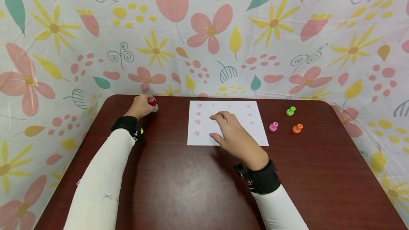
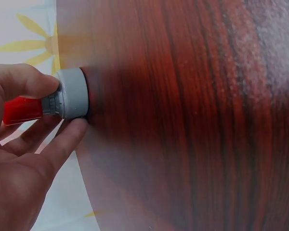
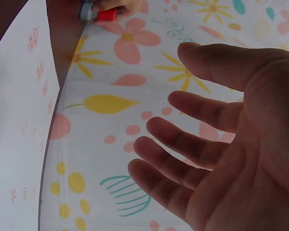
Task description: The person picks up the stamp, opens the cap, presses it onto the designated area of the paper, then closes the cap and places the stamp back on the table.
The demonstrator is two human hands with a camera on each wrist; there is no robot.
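At the table's far left corner, my left hand (image 1: 141, 106) grips a stamp with a red knob and a grey round base (image 2: 74, 94). The base stands on the table, thumb and fingers around its neck. My right hand (image 1: 236, 136) hovers over a white sheet of paper (image 1: 206, 136), fingers loosely bent and apart, with nothing in them, as the right wrist view confirms. Down the paper's left side runs a column of red round stamp prints (image 1: 198, 122). Smaller red prints (image 1: 250, 114) mark its right side, and fainter ones lie along the top.
To the right of the paper stand three small stamps: green (image 1: 290, 111), pink (image 1: 273, 127) and orange (image 1: 297, 128). The dark wooden table (image 1: 179, 180) ends at a flower-patterned cloth (image 1: 211, 70) behind it and at both sides.
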